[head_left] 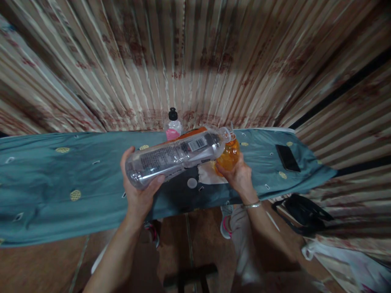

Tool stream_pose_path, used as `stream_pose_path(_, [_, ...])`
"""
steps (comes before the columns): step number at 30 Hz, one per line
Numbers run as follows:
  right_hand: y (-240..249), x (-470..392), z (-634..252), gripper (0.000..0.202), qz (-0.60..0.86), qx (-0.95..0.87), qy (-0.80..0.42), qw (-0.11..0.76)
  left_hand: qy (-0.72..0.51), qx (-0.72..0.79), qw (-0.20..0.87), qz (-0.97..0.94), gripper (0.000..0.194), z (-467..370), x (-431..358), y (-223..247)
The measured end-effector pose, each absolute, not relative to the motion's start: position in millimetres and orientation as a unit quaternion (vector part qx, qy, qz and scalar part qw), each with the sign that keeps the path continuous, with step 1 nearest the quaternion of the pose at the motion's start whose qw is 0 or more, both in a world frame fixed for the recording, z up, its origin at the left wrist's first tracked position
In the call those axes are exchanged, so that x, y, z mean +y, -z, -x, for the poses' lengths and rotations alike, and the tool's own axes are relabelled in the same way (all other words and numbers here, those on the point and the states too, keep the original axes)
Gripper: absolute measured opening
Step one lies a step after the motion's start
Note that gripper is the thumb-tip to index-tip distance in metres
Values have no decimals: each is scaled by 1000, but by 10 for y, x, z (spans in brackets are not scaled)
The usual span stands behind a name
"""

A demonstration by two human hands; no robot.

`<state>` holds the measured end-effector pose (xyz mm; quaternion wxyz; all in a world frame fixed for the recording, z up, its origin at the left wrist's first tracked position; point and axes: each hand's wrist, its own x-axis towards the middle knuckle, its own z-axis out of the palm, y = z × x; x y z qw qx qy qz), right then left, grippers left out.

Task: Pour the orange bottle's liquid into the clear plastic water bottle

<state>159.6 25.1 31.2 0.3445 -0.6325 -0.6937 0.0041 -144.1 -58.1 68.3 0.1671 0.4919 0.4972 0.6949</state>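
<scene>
My left hand is wrapped round the base of a large clear plastic bottle with a printed label and a barcode. The bottle lies tilted almost level, its neck pointing right. At its mouth is the top of a small orange see-through bottle, which my right hand grips from the near side. Whether the orange is liquid or the bottle's own colour, I cannot tell. Below the two bottles, a white tissue and a round whitish cap lie on the cloth.
A teal cloth with yellow prints covers the long, narrow table. Behind the large bottle stands a bottle with a black cap and pink label. A black phone lies at the right. Pleated curtains hang behind; a black bag sits lower right.
</scene>
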Motion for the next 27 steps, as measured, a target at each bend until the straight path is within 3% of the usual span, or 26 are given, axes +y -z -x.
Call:
stream_pose_path(4, [-300, 253, -1604, 85, 626, -696, 0, 350, -706, 494, 159, -481, 98, 1425, -570, -698])
stream_pose_path(12, [-327, 253, -1594, 80, 626, -697, -3, 349, -691, 509, 136, -494, 90, 1418, -585, -723])
stream_pose_path(27, [-338, 248, -1602, 85, 642, -692, -21, 330, -683, 515, 128, -501, 91, 1421, -587, -732])
